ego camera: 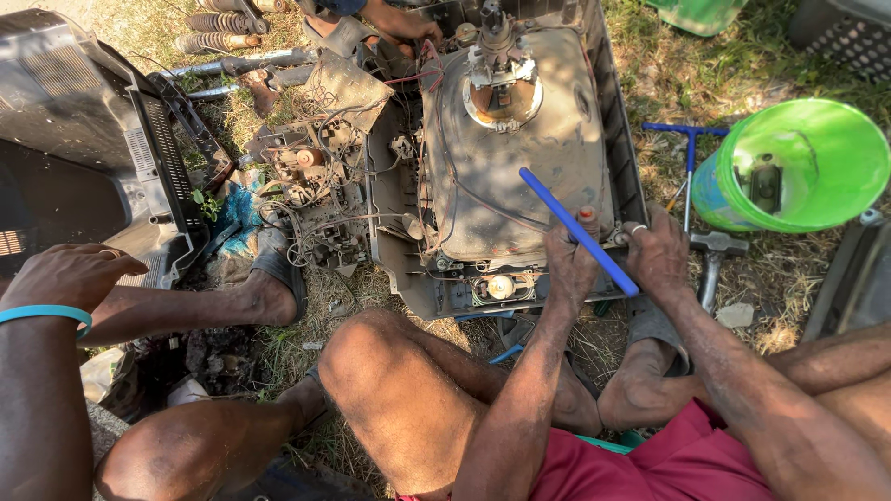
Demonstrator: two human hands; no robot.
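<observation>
Dry grass ground (pixel 789 288) | outdoors, sunlit | green bucket (pixel 817 167) right | picture tube (pixel 506 176) centre

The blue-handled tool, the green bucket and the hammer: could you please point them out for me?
blue-handled tool (pixel 566 218), head view, middle of the handle.
green bucket (pixel 826 167), head view, inner wall.
hammer (pixel 716 245), head view, metal head.

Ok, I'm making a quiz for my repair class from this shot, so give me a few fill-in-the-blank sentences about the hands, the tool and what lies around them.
1. The left hand grips a long tool coloured ____.
2. The right hand rests at the near right corner of the dusty picture ____.
3. The bucket on the grass to the right is ____.
4. Another person's hand, at far left, wears a ____ wristband.

Missing words: blue; tube; green; turquoise
</observation>
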